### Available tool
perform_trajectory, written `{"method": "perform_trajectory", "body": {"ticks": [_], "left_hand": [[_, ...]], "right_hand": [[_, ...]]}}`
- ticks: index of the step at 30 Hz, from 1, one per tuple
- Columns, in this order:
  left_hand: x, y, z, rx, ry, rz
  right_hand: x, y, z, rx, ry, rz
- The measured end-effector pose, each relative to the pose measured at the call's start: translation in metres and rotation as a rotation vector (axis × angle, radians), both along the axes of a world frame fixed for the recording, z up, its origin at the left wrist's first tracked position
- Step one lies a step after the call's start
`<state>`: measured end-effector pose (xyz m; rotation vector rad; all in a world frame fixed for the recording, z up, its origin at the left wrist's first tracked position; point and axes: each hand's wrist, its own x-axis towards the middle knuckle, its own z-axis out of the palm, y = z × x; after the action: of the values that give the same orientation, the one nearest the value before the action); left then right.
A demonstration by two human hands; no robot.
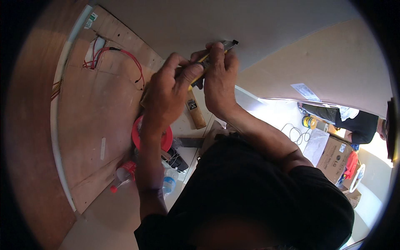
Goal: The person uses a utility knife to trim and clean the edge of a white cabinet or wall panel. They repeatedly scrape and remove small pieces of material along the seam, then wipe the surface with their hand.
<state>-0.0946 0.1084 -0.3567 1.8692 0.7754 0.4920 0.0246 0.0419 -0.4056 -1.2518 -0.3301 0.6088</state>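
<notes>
Black sleeve (266, 196); plywood panel (100, 108); white wall (250, 25); red wires (125, 56)

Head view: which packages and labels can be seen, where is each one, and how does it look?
Cardboard box: right side on the floor, brown, with a printed mark.
Can: right, beside the white cable, round, yellow and dark.
Plastic bottle: lower middle, clear, blue label.
Sticker: top left on the wood panel, small, white and green.
</notes>
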Motion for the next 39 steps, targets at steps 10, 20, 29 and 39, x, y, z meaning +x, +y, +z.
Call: {"method": "perform_trajectory", "body": {"ticks": [10, 20, 29, 39], "left_hand": [[-0.006, 0.045, -0.013, 0.223, -0.001, -0.101], [-0.009, -0.101, -0.034, -0.475, -0.256, -0.010], [-0.020, -0.072, -0.027, -0.205, -0.210, -0.023], [-0.016, -0.065, -0.005, -0.227, -0.141, -0.006]], "right_hand": [[-0.010, 0.009, 0.007, 0.168, 0.092, 0.059], [0.026, -0.060, 0.018, 0.015, 0.108, 0.286], [0.009, -0.057, 0.016, 0.110, 0.052, 0.217], [0.008, -0.044, 0.028, 0.145, 0.122, 0.160]]}}
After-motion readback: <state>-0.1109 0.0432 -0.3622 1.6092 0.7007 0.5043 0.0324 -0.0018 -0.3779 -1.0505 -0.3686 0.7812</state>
